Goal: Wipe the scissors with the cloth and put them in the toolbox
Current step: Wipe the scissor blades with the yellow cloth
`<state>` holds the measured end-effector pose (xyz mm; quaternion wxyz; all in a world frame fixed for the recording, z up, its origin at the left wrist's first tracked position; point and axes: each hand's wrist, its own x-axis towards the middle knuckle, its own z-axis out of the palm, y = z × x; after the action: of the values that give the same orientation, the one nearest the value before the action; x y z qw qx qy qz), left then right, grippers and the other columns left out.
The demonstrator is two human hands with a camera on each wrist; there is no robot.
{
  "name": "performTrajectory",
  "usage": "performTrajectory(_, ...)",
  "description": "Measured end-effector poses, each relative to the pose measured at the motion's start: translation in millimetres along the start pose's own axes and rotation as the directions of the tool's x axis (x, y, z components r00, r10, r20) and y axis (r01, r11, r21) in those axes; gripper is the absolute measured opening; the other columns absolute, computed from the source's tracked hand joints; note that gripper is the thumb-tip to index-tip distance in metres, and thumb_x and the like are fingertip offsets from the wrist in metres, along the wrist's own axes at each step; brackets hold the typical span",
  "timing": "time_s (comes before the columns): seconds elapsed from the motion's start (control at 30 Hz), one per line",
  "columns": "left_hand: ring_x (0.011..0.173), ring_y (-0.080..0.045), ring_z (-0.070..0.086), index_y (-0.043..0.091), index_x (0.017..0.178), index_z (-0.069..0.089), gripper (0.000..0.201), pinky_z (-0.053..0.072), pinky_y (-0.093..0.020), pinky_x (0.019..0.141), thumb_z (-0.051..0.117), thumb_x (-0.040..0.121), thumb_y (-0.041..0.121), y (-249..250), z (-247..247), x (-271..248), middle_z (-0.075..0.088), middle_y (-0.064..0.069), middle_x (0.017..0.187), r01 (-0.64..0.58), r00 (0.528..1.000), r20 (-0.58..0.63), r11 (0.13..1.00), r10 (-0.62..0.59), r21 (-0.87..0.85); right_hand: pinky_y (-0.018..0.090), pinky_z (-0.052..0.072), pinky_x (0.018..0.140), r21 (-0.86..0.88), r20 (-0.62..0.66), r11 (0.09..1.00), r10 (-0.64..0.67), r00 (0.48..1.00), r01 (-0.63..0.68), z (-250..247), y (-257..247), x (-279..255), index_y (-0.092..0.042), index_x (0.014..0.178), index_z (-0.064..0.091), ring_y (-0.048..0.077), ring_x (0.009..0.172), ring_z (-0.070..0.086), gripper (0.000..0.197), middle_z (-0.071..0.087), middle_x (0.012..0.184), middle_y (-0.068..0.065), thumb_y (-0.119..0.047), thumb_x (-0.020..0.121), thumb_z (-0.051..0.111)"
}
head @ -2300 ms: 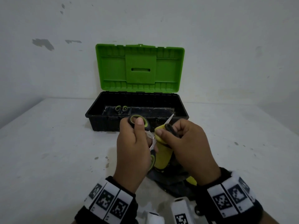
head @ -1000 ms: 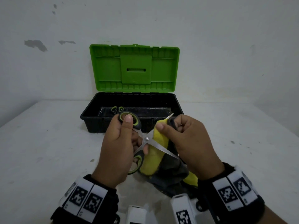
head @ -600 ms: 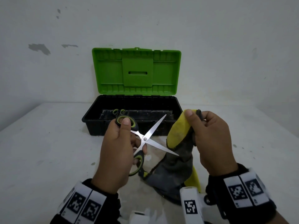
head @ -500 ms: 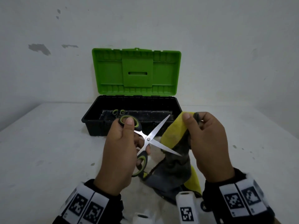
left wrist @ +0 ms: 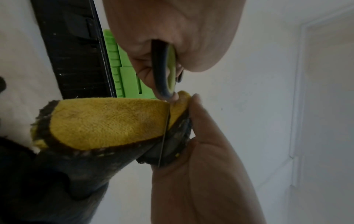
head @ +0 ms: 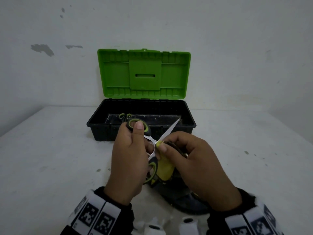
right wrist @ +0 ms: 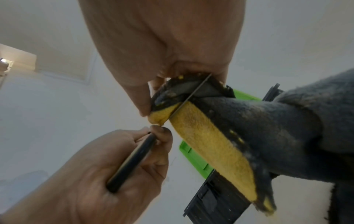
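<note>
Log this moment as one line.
left hand grips open black-and-green scissors | right hand pinches yellow-and-grey cloth on blade | phase wiping

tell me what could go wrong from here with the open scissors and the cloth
1. The scissors are open, and the right hand pinches the cloth round a bare blade edge: a slip could nick the fingers.
2. The free blade tip points toward the toolbox and could snag on its rim if they go in open.

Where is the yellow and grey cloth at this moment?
In the head view, the cloth is low in the centre, gripped by the right hand and folded around one blade of the scissors, in front of the toolbox.
</note>
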<state>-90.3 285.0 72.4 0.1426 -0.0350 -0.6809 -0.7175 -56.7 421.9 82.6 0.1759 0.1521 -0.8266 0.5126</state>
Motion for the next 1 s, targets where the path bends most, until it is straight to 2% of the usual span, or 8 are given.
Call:
performTrajectory(0.13,0.05,-0.016,0.05,0.025,0.089,0.054,0.024,0.038,-0.028,0.046,0.039,0.102,0.04,0.1,0.4,-3.5,0.051,0.004,0.052,-0.01,1.0,0.027,1.0,0.009,0.019,0.013,0.048,0.071,-0.077,-0.062,0.997,-0.034,0.998,0.029,1.7,5.0,1.5,-0.025,0.074,0.071,0.008,0.078,0.067,0.015,0.071,0.074,-0.012,-0.021,0.089,0.072)
performTrajectory(0.27,0.048,-0.016,0.048,0.022,0.09,0.053,0.025,0.037,-0.024,0.042,0.04,0.101,0.04,0.7,-0.4,-5.6,0.047,0.006,0.05,-0.043,0.998,0.047,0.999,0.042,0.021,0.009,0.047,0.064,-0.139,-0.283,0.99,-0.076,0.956,0.038,-1.2,12.4,7.0,-0.024,0.074,0.072,0.004,0.074,0.066,0.011,0.07,0.071,-0.013,-0.019,0.081,0.079)
performTrajectory(0.33,0.05,-0.021,0.048,0.022,0.089,0.053,0.025,0.037,-0.029,0.045,0.04,0.101,0.04,0.9,-1.2,-6.1,0.047,0.005,0.051,-0.08,0.996,0.052,0.996,0.079,0.03,0.009,0.047,0.063,-0.168,-0.281,0.984,-0.102,0.954,0.055,1.4,9.8,5.1,-0.021,0.074,0.073,0.003,0.073,0.066,0.009,0.069,0.07,-0.013,-0.02,0.08,0.08)
performTrajectory(0.43,0.046,-0.013,0.044,0.019,0.091,0.053,0.025,0.036,-0.027,0.045,0.04,0.101,0.038,2.8,-3.6,-6.4,0.046,0.006,0.048,-0.108,0.993,0.05,0.994,0.107,0.02,0.009,0.049,0.065,-0.217,-0.226,0.97,-0.162,0.96,0.113,8.9,5.2,-1.2,-0.019,0.077,0.074,0.001,0.072,0.066,0.008,0.07,0.07,-0.013,-0.021,0.08,0.08)
performTrajectory(0.63,0.046,-0.019,0.045,0.015,0.091,0.051,0.025,0.05,-0.042,0.047,0.04,0.102,0.034,5.8,-4.8,-8.3,0.042,0.005,0.048,-0.112,0.988,0.1,0.993,0.115,-0.03,0.005,0.044,0.061,-0.235,-0.347,0.97,-0.14,0.927,0.058,2.5,11.9,7.8,-0.016,0.072,0.07,0.005,0.07,0.063,0.014,0.067,0.066,-0.01,-0.02,0.082,0.078)
performTrajectory(0.73,0.045,-0.022,0.045,0.012,0.09,0.05,0.027,0.044,-0.03,0.043,0.04,0.101,0.035,6.8,-8.6,-7.7,0.041,0.001,0.05,-0.133,0.985,0.106,0.99,0.137,-0.047,0.019,0.055,0.061,-0.191,-0.281,0.977,-0.149,0.948,0.097,7.2,8.1,1.7,-0.018,0.075,0.072,0.004,0.07,0.065,0.011,0.067,0.069,-0.013,-0.023,0.083,0.077)
performTrajectory(0.9,0.042,-0.013,0.043,0.009,0.089,0.049,0.026,0.038,-0.018,0.039,0.04,0.101,0.029,6.5,-7.0,-8.7,0.039,0.002,0.05,-0.172,0.976,0.126,0.984,0.178,-0.053,0.005,0.041,0.059,-0.256,-0.407,0.966,-0.139,0.903,0.034,-3.1,12.8,11.4,-0.019,0.068,0.068,0.004,0.069,0.061,0.018,0.064,0.063,-0.012,-0.022,0.082,0.079)
performTrajectory(1.0,0.045,-0.009,0.042,0.014,0.087,0.05,0.026,0.039,-0.018,0.042,0.04,0.097,0.035,5.1,-8.9,-8.4,0.043,0.005,0.051,-0.211,0.971,0.11,0.977,0.213,-0.029,0.003,0.04,0.06,-0.254,-0.326,0.964,-0.167,0.931,0.084,2.5,6.7,5.5,-0.021,0.068,0.067,0.0,0.067,0.061,0.019,0.062,0.062,-0.015,-0.02,0.083,0.078)
